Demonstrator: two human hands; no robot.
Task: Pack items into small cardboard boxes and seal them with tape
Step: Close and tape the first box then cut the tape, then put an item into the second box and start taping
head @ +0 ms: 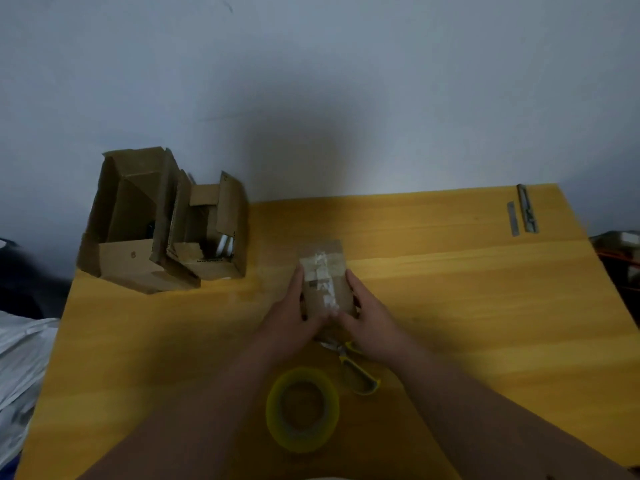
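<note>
A: Where is the small cardboard box (pixel 323 278) at this moment?

B: It is near the middle of the yellow worktop (pixel 467 306), held between both hands. Strips of clear tape (pixel 320 271) cross on its top face, so the flaps are closed.

A: How do the hands hold it?

B: The left hand (pixel 292 313) grips the left side of the box, with fingers along the wall and the thumb at the near end. The right hand (pixel 367 320) grips the right side in the same way. Both are grasping the box; I cannot tell if the box rests on the worktop or is lifted a little.

A: What lies close to the person?

B: A roll of clear tape (pixel 302 408) lies flat near the near edge, between the two forearms. Just beside it, to the right, there are scissors with yellow handles (pixel 356 368); their blades point toward the box and go partly under the hands.

A: And at the far side?

B: At the far left corner stand two open cardboard boxes, touching each other. The larger open box (pixel 128 230) is on the left and the smaller open box (pixel 211 233) on the right, and inside the smaller one something white shows, too blurred to name. Near the far right corner lie two thin metal strips (pixel 523 213), side by side, well apart from the hands
</note>
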